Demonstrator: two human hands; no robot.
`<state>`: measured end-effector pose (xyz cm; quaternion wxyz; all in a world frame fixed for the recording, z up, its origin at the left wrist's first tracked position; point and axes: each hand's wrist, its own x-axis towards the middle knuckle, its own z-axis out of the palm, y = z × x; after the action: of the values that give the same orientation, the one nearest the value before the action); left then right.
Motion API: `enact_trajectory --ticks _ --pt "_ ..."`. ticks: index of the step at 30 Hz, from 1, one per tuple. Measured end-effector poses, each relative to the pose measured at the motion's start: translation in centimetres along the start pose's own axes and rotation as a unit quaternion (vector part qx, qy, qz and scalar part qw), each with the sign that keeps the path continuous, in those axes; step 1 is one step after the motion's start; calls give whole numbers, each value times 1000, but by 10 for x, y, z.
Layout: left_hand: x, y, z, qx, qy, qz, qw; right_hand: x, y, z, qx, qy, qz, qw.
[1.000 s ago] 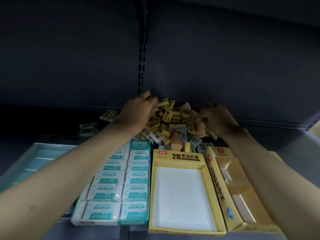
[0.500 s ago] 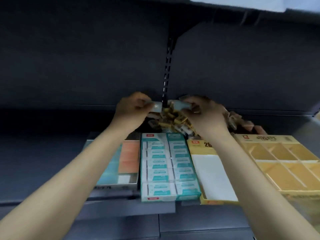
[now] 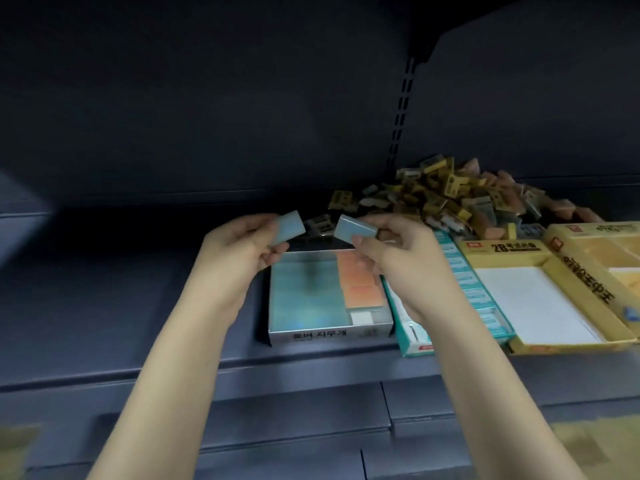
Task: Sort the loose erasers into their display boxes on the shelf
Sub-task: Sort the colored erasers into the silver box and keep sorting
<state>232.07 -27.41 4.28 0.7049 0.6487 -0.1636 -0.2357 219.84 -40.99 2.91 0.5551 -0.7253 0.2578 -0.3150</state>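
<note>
Head view: left hand [image 3: 239,249] and right hand [image 3: 391,251] each pinch a pale blue eraser [image 3: 289,226] in their fingers above the silver display box [image 3: 330,336], so lowering both inside seems next.

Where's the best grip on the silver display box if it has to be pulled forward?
Judging by its pose, take the silver display box by its low front wall, from the shelf edge. It lies flat and open-topped; the teal box sits close on its right, and both hands hover over its back half holding blue erasers.
</note>
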Motion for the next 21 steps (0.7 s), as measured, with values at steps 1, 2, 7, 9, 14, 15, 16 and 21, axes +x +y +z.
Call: enact_trajectory --ticks 1,2,7,9,14,15,16,21 --pt "-2 -1 -4 -11 0 3 1000 -2 0 2 17 -3 6 1000" --pt "-4 -2 -7 -26 2 4 1000 -5 0 5 42 -7 11 999" --pt "-8 -8 -9 -39 11 7 999 -6 2 18 82 -5 39 996" --pt "-9 -6 -8 -30 -7 6 1000 -4 3 21 82 -8 40 996" --pt "-12 -3 -10 31 -12 10 999 4 3 21 80 -2 38 996" --pt "-11 -5 -10 34 -2 11 999 5 4 21 78 -5 37 996" --pt "-10 -6 -10 34 8 10 999 6 4 20 72 -8 35 997" --pt "-1 -13 -3 21 34 -6 999 7 6 16 -15 -17 15 1000"
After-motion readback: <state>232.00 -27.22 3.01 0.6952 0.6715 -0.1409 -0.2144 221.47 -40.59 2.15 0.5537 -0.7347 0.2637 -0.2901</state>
